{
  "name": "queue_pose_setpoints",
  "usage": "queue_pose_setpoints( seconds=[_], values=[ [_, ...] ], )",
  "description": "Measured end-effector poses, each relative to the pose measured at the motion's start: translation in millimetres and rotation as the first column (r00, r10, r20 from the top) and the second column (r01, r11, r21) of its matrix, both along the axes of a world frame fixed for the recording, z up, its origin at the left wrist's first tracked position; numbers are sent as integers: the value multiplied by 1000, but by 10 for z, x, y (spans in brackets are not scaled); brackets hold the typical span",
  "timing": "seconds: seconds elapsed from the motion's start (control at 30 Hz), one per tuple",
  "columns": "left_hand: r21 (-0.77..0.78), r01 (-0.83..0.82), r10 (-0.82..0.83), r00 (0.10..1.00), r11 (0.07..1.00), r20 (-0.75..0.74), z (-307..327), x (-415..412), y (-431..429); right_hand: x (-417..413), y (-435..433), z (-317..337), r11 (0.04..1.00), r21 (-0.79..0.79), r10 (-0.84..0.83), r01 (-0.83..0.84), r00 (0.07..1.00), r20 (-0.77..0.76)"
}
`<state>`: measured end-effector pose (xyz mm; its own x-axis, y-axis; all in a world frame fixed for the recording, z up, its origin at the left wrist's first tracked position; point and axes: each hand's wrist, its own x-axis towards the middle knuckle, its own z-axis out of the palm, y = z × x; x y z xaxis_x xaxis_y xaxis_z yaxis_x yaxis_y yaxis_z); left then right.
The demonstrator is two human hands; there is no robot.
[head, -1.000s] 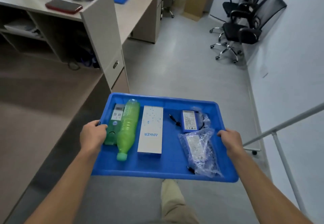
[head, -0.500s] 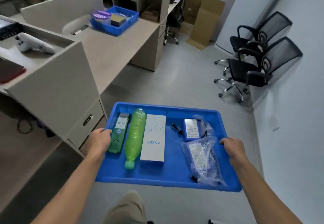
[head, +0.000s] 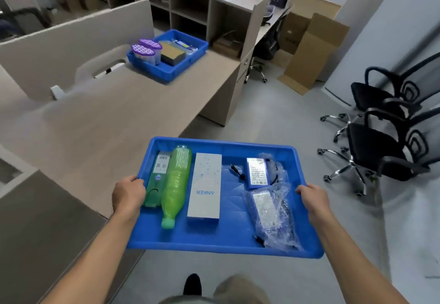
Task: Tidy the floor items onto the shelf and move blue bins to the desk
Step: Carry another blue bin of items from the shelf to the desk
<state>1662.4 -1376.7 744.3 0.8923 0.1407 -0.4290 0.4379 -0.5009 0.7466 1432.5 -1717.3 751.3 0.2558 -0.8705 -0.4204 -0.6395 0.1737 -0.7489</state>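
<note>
**While both hands are holding it, the blue bin is hanging just short of the worktop**

As the scene is showing it, the step in hand is, by my reading, bringing a bin to the desk. The blue bin (head: 223,249) is hanging in the air in front of the person, roughly level. Its far left corner is overlapping the near edge of the worktop (head: 133,118).

The left hand (head: 128,195) is gripping the left short side, and the right hand (head: 313,200) is gripping the right one. Each hand's fingers are curling over the rim.

The bin's long axis is running left to right across the body. Inside, a green bottle (head: 177,182) and a white box (head: 206,184) are lying lengthwise away from the person, with the bottle's cap pointing back toward them. 2 bagged parts (head: 271,210) are lying at the right.

A 2nd blue bin (head: 166,77) is already sitting at the worktop's far end, beside the shelf (head: 202,6).

The next move is probably calling for a step to the left. After that comes a level lowering onto the bare stretch of the worktop, since a tilt could be setting the bottle rolling.
</note>
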Motion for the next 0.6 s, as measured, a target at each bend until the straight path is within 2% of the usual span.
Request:
queue_pose_setpoints(
  seconds=[0.17, 0.3, 0.43, 0.6],
  values=[
    [-4, -153, 153, 988, 988, 1, -83, 792, -318, 1285, -650, -68, 993, 10, 120, -120, 993, 22],
    [16, -344, 343, 939, 939, 9, -204, 1388, -518, 2584, -1063, -175, 953, -6, 304, -304, 953, 8],
    [33, -530, 530, 848, 847, 13, -256, 1781, -596, 3808, -1275, -255, 859, 7, 512, -512, 859, -4],
    [47, -705, 705, 709, 708, 30, -263, 2173, -583, 5260, -1225, -327, 694, 7, 720, -720, 694, -26]
  ],
)
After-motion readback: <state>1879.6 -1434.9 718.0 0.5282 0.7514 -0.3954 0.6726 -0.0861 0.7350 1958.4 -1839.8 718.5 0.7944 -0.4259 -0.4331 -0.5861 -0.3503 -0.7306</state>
